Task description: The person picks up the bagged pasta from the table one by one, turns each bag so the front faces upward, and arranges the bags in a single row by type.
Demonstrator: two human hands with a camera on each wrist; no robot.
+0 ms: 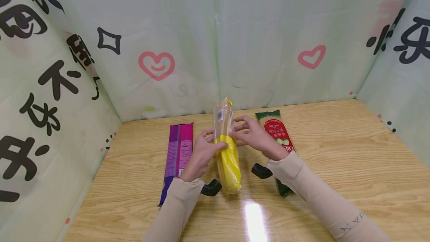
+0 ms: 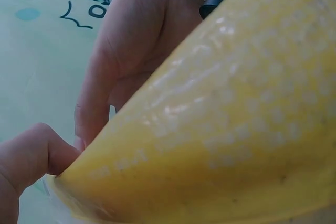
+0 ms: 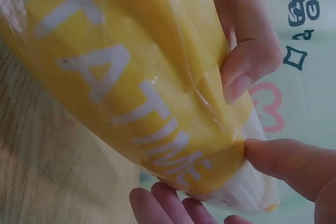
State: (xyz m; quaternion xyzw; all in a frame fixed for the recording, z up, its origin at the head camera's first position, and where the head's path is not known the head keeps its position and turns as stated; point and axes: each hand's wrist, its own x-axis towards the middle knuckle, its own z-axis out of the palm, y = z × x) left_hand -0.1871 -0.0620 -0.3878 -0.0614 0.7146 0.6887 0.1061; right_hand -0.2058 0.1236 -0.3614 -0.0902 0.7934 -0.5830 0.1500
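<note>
A long yellow-and-clear plastic packet (image 1: 229,160) with a barcode near its far end is held between both hands above the table. My left hand (image 1: 202,154) grips its left side, thumb on the front and fingers partly hidden behind. On the right side, my right hand (image 1: 256,137) holds it around the middle, its thumb touching the front edge. Large white letters show on the packet (image 3: 121,77) in the right wrist view, where fingers (image 3: 157,205) reach beneath it. Yellow film with pale squares covers the packet (image 2: 226,114) in the left wrist view.
A purple-and-pink packet (image 1: 178,152) lies left of my left forearm. A red-and-green packet (image 1: 277,128) lies to the right, partly under my right forearm. The wooden table (image 1: 352,152) meets printed fabric walls (image 1: 235,47) at the back and sides.
</note>
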